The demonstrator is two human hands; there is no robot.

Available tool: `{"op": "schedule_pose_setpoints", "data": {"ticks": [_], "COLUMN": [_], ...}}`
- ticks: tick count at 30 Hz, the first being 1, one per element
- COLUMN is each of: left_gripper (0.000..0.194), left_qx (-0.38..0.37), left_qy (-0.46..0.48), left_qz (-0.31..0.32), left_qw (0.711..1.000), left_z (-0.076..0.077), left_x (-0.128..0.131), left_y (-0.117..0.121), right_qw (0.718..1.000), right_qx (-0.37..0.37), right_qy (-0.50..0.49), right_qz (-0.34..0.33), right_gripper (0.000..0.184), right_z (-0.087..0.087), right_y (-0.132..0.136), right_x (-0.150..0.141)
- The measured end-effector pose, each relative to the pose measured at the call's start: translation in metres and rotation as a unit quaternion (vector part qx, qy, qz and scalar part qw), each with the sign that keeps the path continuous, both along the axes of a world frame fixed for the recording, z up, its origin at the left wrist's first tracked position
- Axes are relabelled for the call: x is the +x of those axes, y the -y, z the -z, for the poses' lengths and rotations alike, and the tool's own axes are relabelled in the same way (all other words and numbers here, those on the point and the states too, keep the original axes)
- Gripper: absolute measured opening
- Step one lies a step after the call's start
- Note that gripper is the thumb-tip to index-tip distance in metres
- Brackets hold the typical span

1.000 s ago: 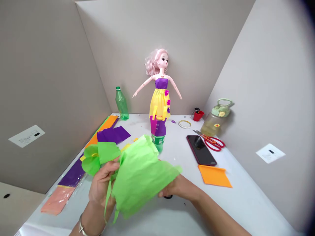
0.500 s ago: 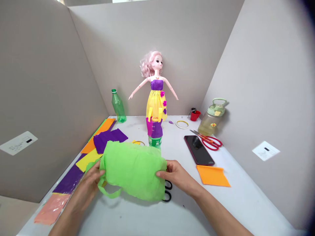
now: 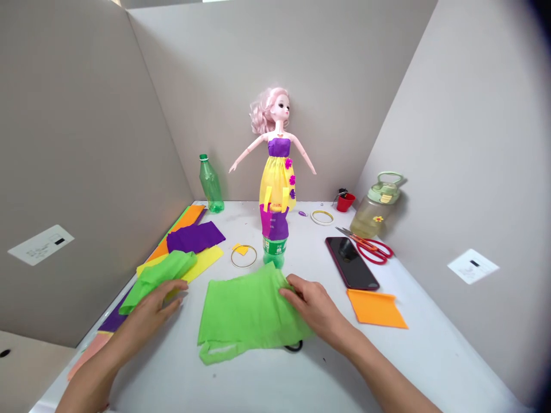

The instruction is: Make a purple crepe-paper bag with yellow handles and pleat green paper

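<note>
Head view: right hand (image 3: pixel 316 310) on the far right edge of a green crepe paper sheet (image 3: pixel 245 315), fingers curled over it; pinch or plain press, cannot tell. Left hand (image 3: pixel 148 315) open, fingers spread, nothing gripped, fingertips just beside a crumpled green crepe strip (image 3: pixel 159 279). Latest change: sheet down flat on the white surface (image 3: pixel 150 381), no longer lifted between both hands. Net effect: one hand on the sheet, one hand free. Green paper loop (image 3: pixel 215 357) along the sheet's near edge; black scissor handles (image 3: pixel 295 346) just under its right corner. Left of the sheet, yellow paper (image 3: pixel 202 261) and purple paper (image 3: pixel 195 237). Ahead, a gold ring (image 3: pixel 243 256) beside a green bottle (image 3: pixel 274 253) wrapped in purple paper, with a doll (image 3: pixel 275 155) in a yellow and purple dress above it. To the right, a black phone (image 3: pixel 350 263), red-handled scissors (image 3: pixel 372 248) and orange paper (image 3: pixel 376 308).
</note>
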State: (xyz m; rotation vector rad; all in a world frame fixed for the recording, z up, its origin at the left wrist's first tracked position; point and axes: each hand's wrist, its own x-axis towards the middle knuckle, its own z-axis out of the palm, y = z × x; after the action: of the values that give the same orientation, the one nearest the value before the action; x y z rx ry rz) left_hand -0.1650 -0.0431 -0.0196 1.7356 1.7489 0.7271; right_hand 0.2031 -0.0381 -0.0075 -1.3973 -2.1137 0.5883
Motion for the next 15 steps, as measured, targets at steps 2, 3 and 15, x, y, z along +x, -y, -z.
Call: {"op": "schedule_pose_setpoints", "data": {"ticks": [2, 3, 15], "left_gripper": [0.032, 0.031, 0.036], "left_qx": [0.01, 0.022, -0.008], "left_qy": [-0.003, 0.002, 0.178], "left_qz": [-0.012, -0.005, 0.292], "left_qw": [1.0, 1.0, 0.94], "left_z": [-0.015, -0.023, -0.072], "left_x": [0.014, 0.024, 0.157], "left_y": [0.002, 0.003, -0.031], "right_qw": [0.999, 0.998, 0.977], "right_qx": [0.03, 0.037, 0.064], "right_qy": [0.039, 0.045, -0.203], "right_qz": [-0.005, -0.011, -0.026], "right_gripper": [0.025, 0.026, 0.013], "right_z": [0.003, 0.003, -0.02], "right_y": [0.0, 0.001, 0.009], "right_x": [-0.001, -0.002, 0.007]}}
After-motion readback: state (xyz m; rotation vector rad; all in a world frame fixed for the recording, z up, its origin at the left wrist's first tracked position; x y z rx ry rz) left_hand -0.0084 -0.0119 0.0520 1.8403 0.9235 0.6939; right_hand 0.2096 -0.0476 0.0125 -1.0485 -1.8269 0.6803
